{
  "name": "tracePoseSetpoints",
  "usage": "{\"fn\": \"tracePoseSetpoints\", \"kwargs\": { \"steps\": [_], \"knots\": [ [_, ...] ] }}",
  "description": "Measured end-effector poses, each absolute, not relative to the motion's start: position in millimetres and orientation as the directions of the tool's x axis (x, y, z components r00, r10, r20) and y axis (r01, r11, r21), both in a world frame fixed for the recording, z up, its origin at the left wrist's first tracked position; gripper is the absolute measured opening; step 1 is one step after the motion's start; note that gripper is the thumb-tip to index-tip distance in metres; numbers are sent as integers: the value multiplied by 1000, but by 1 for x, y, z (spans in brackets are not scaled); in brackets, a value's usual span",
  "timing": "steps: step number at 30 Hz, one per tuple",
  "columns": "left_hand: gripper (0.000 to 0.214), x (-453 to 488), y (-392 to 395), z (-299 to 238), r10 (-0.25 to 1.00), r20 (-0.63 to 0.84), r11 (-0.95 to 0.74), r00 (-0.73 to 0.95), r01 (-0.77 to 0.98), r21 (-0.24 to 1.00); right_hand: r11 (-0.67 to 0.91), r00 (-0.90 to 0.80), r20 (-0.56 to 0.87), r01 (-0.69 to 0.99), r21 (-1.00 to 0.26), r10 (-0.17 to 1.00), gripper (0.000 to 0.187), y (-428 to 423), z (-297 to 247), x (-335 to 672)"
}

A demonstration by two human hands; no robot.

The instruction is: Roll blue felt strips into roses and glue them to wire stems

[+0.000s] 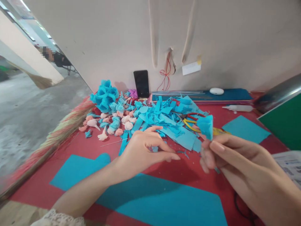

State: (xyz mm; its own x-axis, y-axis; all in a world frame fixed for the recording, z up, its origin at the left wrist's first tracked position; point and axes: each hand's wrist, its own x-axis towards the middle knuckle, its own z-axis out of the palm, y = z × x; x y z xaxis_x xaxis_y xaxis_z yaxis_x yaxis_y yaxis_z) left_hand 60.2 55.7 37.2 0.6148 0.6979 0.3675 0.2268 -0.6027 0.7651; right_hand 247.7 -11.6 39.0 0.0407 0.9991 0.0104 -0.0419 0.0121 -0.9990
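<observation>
Insp. note, head view. Right hand (221,153) is closed in a pinch, thumb and forefinger gripping a small blue crepe bud (207,126) by its base, bud upright above the red surface (188,169). Landmark: the scrap pile (164,121) of blue paper strips at mid-surface. Bud sits just right of the pile, at its near edge; yellow-handled pliers (191,123) lie in the pile directly behind it. Left hand (145,150) is part-open and holds nothing as far as visible, fingers extended toward the right hand, hovering just in front of the pile. Finished blue flowers (105,95) and small pink-white buds (117,124) lie left of the pile; a black phone (141,83) leans on the wall behind it; a glue bottle (237,108) lies right of it; a large blue sheet (160,201) lies in front. Judgement: step in hand appears to be shaping/wrapping the bud, approx. mid-build. Next move likely calls for the left hand to close the gap w/ the bud and steady or wrap it w/o crushing the crepe; light grip req'd, base kept pinched.
</observation>
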Motion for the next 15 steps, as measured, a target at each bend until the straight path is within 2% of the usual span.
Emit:
{"fn": "tracePoseSetpoints", "kwargs": {
  "steps": [5,11,15],
  "knots": [
    [16,61,63,30,673,372,-665,640,303,682,3,26,-3,-203,-979,1000,23,-9,48,243],
    [13,61,66,19,611,344,-734,713,348,583,30,33,22,-270,-962,999,21,-8,51,241],
    [34,61,62,21,615,356,-738,704,354,575,5,13,1,-274,-962,1000,29,-9,54,240]
  ]
}}
